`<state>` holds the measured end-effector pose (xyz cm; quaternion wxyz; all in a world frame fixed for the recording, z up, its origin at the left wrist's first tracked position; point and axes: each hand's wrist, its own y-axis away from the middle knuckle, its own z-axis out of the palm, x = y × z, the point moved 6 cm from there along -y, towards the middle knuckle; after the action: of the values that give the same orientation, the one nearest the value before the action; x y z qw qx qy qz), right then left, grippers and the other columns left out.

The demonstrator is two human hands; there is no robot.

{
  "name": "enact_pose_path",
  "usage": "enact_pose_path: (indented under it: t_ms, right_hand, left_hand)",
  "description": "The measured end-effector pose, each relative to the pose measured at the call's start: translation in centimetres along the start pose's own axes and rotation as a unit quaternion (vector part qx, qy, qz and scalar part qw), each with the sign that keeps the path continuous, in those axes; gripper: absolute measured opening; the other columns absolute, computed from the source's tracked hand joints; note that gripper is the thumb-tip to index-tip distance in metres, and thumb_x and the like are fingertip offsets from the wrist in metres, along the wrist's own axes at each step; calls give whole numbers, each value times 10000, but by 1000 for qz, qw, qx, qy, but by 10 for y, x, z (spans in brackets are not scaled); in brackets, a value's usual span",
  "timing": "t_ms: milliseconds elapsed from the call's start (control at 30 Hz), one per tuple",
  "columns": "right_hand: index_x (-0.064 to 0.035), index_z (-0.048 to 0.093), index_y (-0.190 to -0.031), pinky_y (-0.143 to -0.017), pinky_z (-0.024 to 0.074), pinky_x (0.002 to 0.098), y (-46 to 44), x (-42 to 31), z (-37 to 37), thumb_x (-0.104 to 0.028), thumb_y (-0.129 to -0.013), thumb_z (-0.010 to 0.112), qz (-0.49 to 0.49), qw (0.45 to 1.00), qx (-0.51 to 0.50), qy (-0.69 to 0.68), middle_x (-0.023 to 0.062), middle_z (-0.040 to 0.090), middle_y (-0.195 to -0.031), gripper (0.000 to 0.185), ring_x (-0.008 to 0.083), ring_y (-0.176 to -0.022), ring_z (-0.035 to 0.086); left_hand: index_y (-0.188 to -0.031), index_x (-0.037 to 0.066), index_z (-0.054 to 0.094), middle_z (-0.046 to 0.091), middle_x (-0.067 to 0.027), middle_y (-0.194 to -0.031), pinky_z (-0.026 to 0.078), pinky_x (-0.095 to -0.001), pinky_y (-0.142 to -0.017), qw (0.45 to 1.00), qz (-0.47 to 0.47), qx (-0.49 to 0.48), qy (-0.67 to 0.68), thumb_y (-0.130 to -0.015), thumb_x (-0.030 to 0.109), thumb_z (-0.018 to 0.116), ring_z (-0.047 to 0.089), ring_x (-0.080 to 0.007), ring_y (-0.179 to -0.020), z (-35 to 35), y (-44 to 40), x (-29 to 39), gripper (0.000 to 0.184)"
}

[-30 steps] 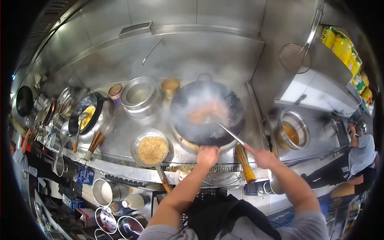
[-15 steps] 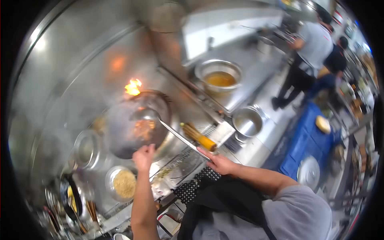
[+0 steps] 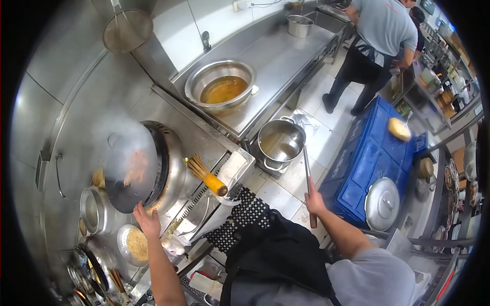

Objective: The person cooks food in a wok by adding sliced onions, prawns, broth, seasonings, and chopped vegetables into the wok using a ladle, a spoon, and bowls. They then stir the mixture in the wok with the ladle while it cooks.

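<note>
My right hand (image 3: pixel 315 202) is wrapped round the brown handle of a long metal ladle (image 3: pixel 307 166). The ladle's far end reaches the rim of a two-handled metal pot (image 3: pixel 273 155) with liquid in it; the bowl of the ladle cannot be made out. At the near edge of a dark wok (image 3: pixel 120 176), my left hand (image 3: pixel 148 220) is open with its fingers apart; whether it touches the rim I cannot tell. Reddish-brown pieces of food (image 3: pixel 138 167) lie in the wok under steam, and the wok leans away from its burner ring (image 3: pixel 166 163).
A bamboo brush (image 3: pixel 206 176) lies beside the burner. A steel basin (image 3: pixel 222 102) of amber liquid stands on the counter. By the wok are a colander (image 3: pixel 133 246) of pale food and a metal pot (image 3: pixel 93 210). A blue chest (image 3: pixel 357 158) stands right; a person (image 3: pixel 380 38) works behind.
My right hand has carried the ladle from the wok over to the pot on the right. My left hand has gone from closed to spread fingers. Flames behind the wok no longer show; the view has shifted.
</note>
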<state>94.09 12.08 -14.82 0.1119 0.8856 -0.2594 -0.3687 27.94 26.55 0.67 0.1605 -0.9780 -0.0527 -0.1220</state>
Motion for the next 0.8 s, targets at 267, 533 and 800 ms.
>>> enact_pose_path:
  t_ms: [267,533,800]
  right_hand:
    - [-184,62,-1616,-512,497,359,-124,-7,70,-42,-944,520,137,896,-158,-391,108,542,-738,825,209,-612,586]
    - [-233,362,-1388,-455,388,224,-80,-13,27,-50,-1016,455,189,618,-254,-719,17,450,-754,424,67,-533,430]
    - [-246,339,-1527,-433,390,213,6,-63,-72,-81,-1026,461,191,675,-225,-676,52,501,-806,542,52,-492,412]
  left_hand:
    - [-1456,25,436,457,-255,-1456,324,-492,-1172,998,-16,-59,-5,-791,81,765,373,-430,-1410,2,-4,-17,744]
    - [-1458,24,436,448,-256,-1477,326,-471,-1183,994,-64,-89,5,-789,82,764,367,-432,-1421,2,-8,-21,748]
    - [-1442,34,455,444,-243,-1471,305,-495,-1194,997,-56,-48,8,-809,80,746,352,-447,-1421,-7,-2,-2,699]
